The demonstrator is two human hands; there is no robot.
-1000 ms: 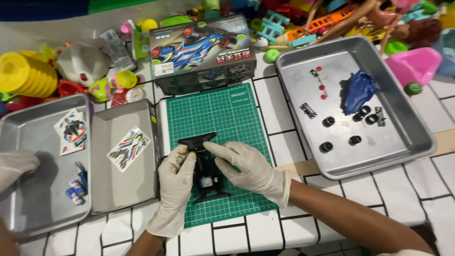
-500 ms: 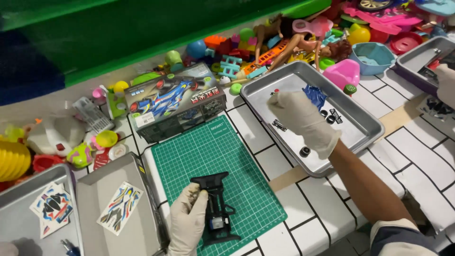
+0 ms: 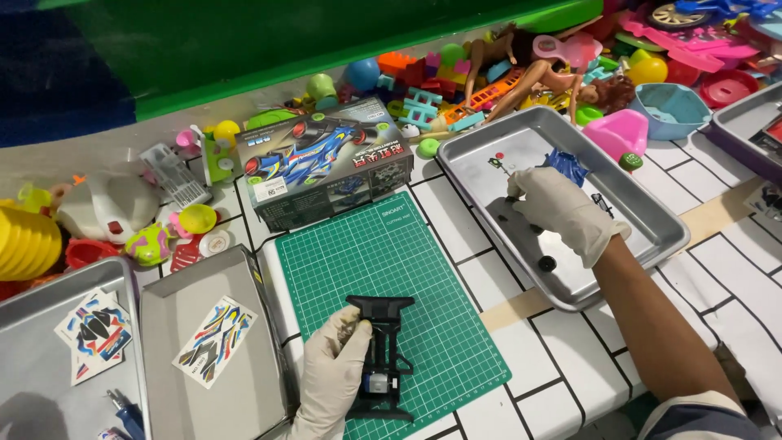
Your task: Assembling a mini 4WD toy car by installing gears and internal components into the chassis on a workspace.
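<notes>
The black toy car chassis (image 3: pixel 381 357) is gripped along its side by the gloved left hand (image 3: pixel 336 368), on the green cutting mat (image 3: pixel 391 269) at six o'clock. The gloved right hand (image 3: pixel 560 210) is lowered, fingers curled, into the metal tray (image 3: pixel 643 213) at two o'clock; what is pinched cannot be told. A small black wheel (image 3: pixel 546 263) lies just beside it.

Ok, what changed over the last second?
The right hand let go of the black chassis on the green mat and moved right, into the metal tray, over the small parts there. The left hand stayed on the chassis, which kept its place.
</notes>
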